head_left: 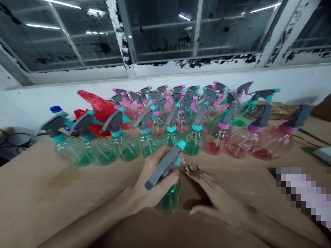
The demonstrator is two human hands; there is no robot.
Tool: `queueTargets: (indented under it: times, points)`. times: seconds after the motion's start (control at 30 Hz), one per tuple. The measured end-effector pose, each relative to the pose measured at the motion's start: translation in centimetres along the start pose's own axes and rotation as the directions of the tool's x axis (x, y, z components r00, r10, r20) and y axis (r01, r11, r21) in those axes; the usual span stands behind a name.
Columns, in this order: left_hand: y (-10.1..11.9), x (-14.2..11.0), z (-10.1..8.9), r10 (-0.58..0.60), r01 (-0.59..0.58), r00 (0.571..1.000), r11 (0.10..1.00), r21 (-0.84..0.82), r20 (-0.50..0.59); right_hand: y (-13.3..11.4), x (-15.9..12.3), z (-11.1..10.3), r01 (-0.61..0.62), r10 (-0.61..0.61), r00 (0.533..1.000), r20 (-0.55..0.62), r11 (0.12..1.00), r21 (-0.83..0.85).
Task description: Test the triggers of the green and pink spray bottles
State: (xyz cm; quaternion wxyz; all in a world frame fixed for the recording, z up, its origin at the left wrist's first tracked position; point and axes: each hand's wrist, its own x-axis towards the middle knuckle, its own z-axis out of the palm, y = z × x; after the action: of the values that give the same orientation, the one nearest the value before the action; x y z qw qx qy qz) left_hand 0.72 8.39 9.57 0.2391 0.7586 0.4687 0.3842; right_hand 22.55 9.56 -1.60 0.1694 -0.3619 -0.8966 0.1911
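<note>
My left hand [155, 179] is wrapped round the neck of a green spray bottle [169, 199] with a grey and turquoise trigger head, near the table's front edge. The bottle stands about upright, its nozzle pointing away from me. My right hand [214, 193] rests just to the right of it, fingers apart and holding nothing. Beyond both hands runs a row of spray bottles: green ones such as this bottle [126, 148] on the left and middle, pink ones such as this bottle [271, 143] on the right. Coloured liquid lies in their bottoms.
Behind the front row stand several more spray bottles [182, 119] close together. A red plastic bag [97, 105] and a blue-capped bottle [56, 109] are at the back left. Black cables [17, 141] lie at far left. A blurred-out object [305, 189] is at right, below the windows [165, 31].
</note>
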Motion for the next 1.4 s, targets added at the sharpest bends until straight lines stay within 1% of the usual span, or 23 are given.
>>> queueTargets:
  times: [0.27,0.37,0.53,0.63,0.77,0.97,1.07,1.23,1.4]
  points:
    - [0.1,0.2,0.1,0.047,-0.047,0.999,0.999,0.003,0.013,0.4,-0.1,0.5,0.012,-0.012,1.0,0.013,1.0,0.0]
    - [-0.2,-0.1,0.3,0.024,-0.023,1.0,1.0,-0.014,0.012,0.7,-0.1,0.8,0.008,-0.008,1.0,0.023,1.0,0.003]
    - [-0.5,-0.3,0.6,-0.033,0.034,0.999,0.994,-0.103,0.016,0.6,0.0,0.8,0.013,-0.013,1.0,0.011,1.0,0.022]
    - [-0.5,-0.3,0.7,-0.022,0.022,1.0,0.994,-0.106,-0.001,0.5,0.0,0.7,0.018,-0.018,1.0,0.003,0.999,0.031]
    - [-0.5,-0.3,0.7,-0.009,0.009,1.0,0.994,-0.107,0.003,0.4,0.0,0.7,0.014,-0.014,1.0,-0.001,1.0,0.016]
    - [-0.4,-0.3,0.6,-0.026,0.026,1.0,0.996,-0.088,0.005,0.5,0.0,0.7,0.013,-0.013,1.0,0.005,1.0,0.0]
    - [-0.4,-0.3,0.6,-0.017,0.018,1.0,0.996,-0.09,0.01,0.4,-0.1,0.7,0.014,-0.014,1.0,0.011,1.0,-0.01]
    - [-0.6,-0.3,0.8,-0.002,0.002,1.0,0.99,-0.14,0.002,0.5,-0.2,0.9,0.016,-0.016,1.0,0.006,0.999,-0.031]
    - [-0.9,-0.2,0.7,0.069,-0.067,0.998,0.99,-0.12,0.008,0.8,-0.2,1.1,0.022,-0.022,1.0,-0.004,1.0,-0.023]
